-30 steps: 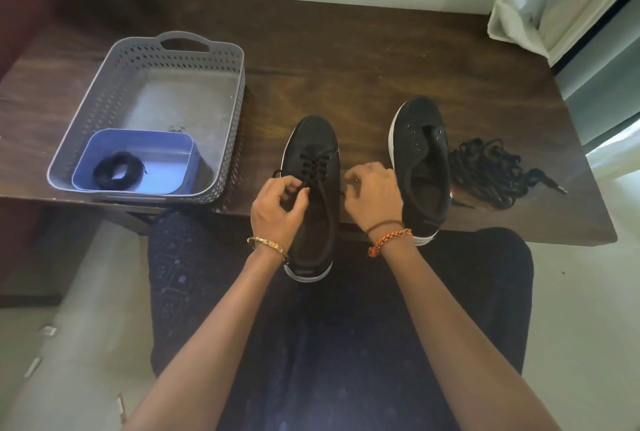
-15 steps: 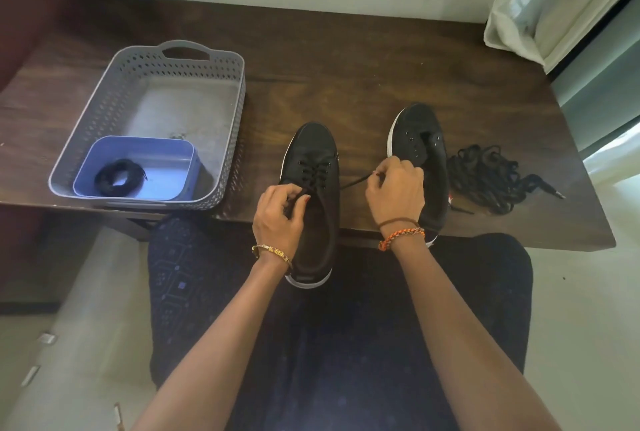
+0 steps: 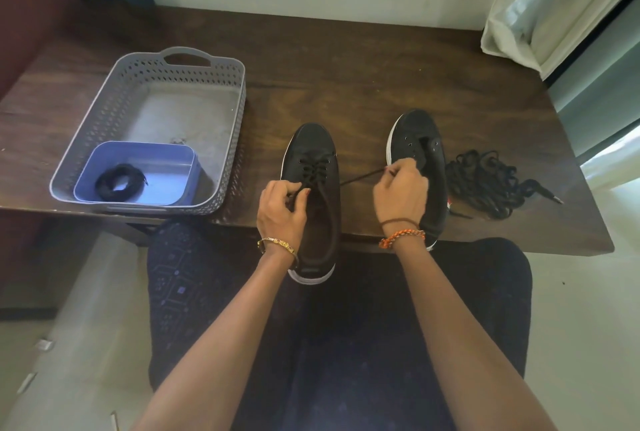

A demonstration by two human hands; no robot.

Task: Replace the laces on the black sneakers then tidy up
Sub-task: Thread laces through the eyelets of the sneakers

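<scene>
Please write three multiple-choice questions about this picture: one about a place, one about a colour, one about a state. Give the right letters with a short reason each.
1. Where does the coiled black lace lie?
A. in the small blue plastic tub
B. on the floor
C. inside a sneaker

2. What colour is the perforated plastic basket?
A. red
B. grey
C. green

3. In what state is the right-side black sneaker?
A. fully laced
B. without a lace, eyelets bare
C. lying upside down

Answers:
1 A, the coil rests on the tub's floor, inside the basket.
2 B, its walls are pale grey.
3 B, only the left-side black sneaker carries a lace, which the right hand pulls taut and the left hand pinches.
</scene>
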